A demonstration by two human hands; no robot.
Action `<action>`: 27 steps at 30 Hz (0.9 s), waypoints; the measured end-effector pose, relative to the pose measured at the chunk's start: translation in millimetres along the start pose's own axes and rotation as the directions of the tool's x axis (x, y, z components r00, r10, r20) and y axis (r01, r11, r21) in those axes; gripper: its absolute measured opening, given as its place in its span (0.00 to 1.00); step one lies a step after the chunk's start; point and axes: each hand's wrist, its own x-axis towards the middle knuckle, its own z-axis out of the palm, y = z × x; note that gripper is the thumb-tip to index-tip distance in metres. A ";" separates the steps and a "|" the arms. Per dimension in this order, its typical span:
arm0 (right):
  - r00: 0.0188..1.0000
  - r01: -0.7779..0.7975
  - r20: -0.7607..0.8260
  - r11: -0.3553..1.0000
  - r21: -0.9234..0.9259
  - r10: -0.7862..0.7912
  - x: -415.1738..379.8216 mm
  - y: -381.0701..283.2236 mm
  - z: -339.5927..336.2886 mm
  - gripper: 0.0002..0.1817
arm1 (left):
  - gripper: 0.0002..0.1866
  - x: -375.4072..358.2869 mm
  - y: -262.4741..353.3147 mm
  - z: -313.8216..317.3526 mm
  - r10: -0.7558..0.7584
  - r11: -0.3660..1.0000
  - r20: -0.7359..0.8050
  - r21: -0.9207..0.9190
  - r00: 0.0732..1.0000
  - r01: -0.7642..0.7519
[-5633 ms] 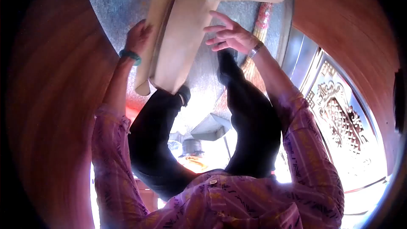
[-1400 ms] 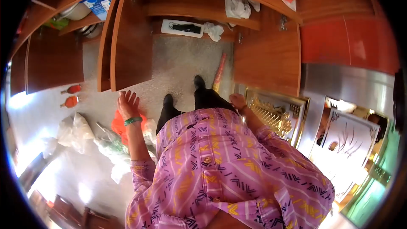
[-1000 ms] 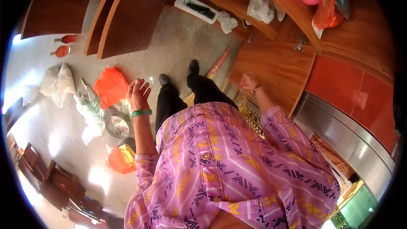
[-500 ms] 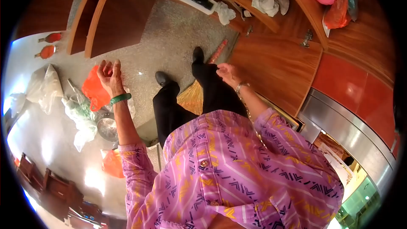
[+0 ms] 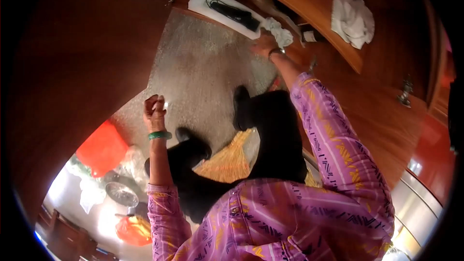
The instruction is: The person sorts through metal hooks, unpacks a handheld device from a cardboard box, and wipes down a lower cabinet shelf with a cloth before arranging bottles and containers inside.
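Note:
My right hand (image 5: 264,45) reaches down by a low cabinet base, beside a crumpled white plastic bag (image 5: 279,32). Its fingers are dim and smeared, so I cannot make out their grip or whether they touch the bag. Just left of the bag, a long white box (image 5: 200,1) carries a black device with a looped cable (image 5: 234,13). Over the floor on the left, my left hand (image 5: 154,111) hangs with loosely curled fingers, apart and holding nothing. A green bangle (image 5: 160,135) circles that wrist.
An open wooden door (image 5: 87,43) fills the upper left. A straw broom (image 5: 227,159) lies by my feet. Lower left are a red plastic bag (image 5: 102,149), a metal bowl (image 5: 122,194) and an orange bag (image 5: 133,231). A white cloth-like bundle (image 5: 352,14) hangs upper right.
My body has bent lower and closer to the cabinet. My right hand has moved from beside my knee up to the white bag. My left hand stays at the left, its fingers curled more.

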 end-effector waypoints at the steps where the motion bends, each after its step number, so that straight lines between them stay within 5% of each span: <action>1: 0.993 0.063 -0.096 0.998 -0.006 -0.063 21.0 -7.3 4.9 0.52 | 0.12 22.2 -24.9 11.2 0.006 1.000 0.052 -0.021 0.999 -0.005; 4: 0.959 0.148 -0.224 0.982 -0.122 -0.172 77.4 -13.0 16.2 0.58 | 0.12 74.8 -78.9 58.8 -0.037 0.997 0.091 -0.061 0.995 0.042; 6: 0.941 0.170 -0.253 0.959 -0.229 -0.227 110.2 -19.6 24.9 0.62 | 0.12 106.2 -104.0 83.0 0.209 0.960 0.296 -0.243 0.932 -0.138; 8: 0.972 0.185 -0.079 0.930 -0.319 -0.220 134.3 -24.7 32.1 0.69 | 0.09 127.4 -123.5 110.0 0.037 0.996 0.242 -0.085 0.970 -0.017; 9: 0.948 0.196 -0.167 0.912 -0.359 -0.270 142.8 -22.5 42.8 0.69 | 0.10 136.7 -133.6 120.5 0.002 0.997 0.264 -0.075 0.965 0.018; 14: 0.900 0.311 -0.233 0.918 -0.246 -0.368 156.2 -9.3 52.5 0.60 | 0.12 152.2 -156.9 168.0 -0.042 0.991 0.374 -0.101 0.927 0.086; 20: 0.909 0.312 -0.227 0.932 -0.183 -0.349 140.9 -17.7 57.9 0.60 | 0.17 145.6 -158.7 210.2 -0.148 0.975 0.462 -0.081 0.874 0.208; 27: 0.909 0.349 -0.219 0.935 -0.066 -0.354 124.0 -25.3 63.1 0.59 | 0.37 152.7 -142.2 243.2 -0.154 0.984 0.497 -0.002 0.854 0.178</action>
